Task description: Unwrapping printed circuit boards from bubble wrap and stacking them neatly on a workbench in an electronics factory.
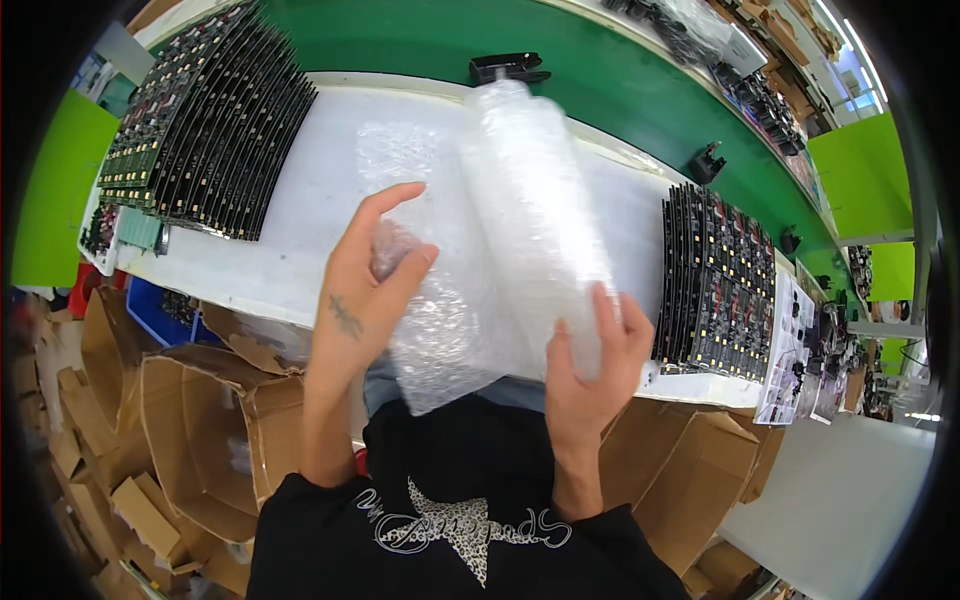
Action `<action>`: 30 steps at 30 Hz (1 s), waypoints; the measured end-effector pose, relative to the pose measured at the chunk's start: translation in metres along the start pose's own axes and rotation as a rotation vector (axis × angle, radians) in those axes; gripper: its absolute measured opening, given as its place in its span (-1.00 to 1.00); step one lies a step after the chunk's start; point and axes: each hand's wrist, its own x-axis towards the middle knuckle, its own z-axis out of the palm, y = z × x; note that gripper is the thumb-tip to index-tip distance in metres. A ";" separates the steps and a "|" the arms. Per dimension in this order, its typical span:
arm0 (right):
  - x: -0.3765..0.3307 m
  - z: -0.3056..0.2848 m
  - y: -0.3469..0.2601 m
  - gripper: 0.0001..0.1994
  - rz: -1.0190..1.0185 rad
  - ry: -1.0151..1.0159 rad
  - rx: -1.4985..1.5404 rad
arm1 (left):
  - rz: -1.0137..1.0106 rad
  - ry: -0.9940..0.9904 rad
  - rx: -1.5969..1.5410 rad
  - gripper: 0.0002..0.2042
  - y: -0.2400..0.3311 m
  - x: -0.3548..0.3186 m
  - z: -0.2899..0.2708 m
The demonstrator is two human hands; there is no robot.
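Observation:
A thick, motion-blurred roll of clear bubble wrap (535, 185) lies slantwise over the white worktop. Its loose sheet (440, 345) spreads leftward and droops past the near edge toward my lap. My left hand (365, 285) is at the sheet's left side, thumb over the plastic and index finger stretched away. Bunched wrap shows inside that hand, and its other fingers are hidden. My right hand (600, 355) is curled round the near end of the roll, thumb on the left and fingers on the right.
Tall stacks of black circuit boards stand at left (205, 130) and right (715, 285). A black clip-like object (508, 68) sits on the green back strip (390, 40) of the bench. Open cardboard boxes (205, 430) crowd the floor, with a blue bin (160, 318) at left.

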 end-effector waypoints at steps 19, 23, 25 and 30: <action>0.038 -0.018 -0.025 -0.10 -0.068 0.054 0.692 | 0.153 -0.137 -0.251 -0.19 0.004 -0.018 0.002; 0.070 -0.024 -0.042 0.36 -0.087 0.090 0.894 | 0.422 -0.188 -0.019 -0.19 0.017 -0.007 0.008; 0.084 -0.023 -0.047 0.45 -0.252 0.019 0.824 | 0.384 -0.174 -0.085 -0.14 0.019 0.000 0.019; 0.115 -0.024 -0.054 0.39 -0.616 -0.005 0.696 | 0.265 -0.180 -0.120 -0.03 0.019 0.008 0.030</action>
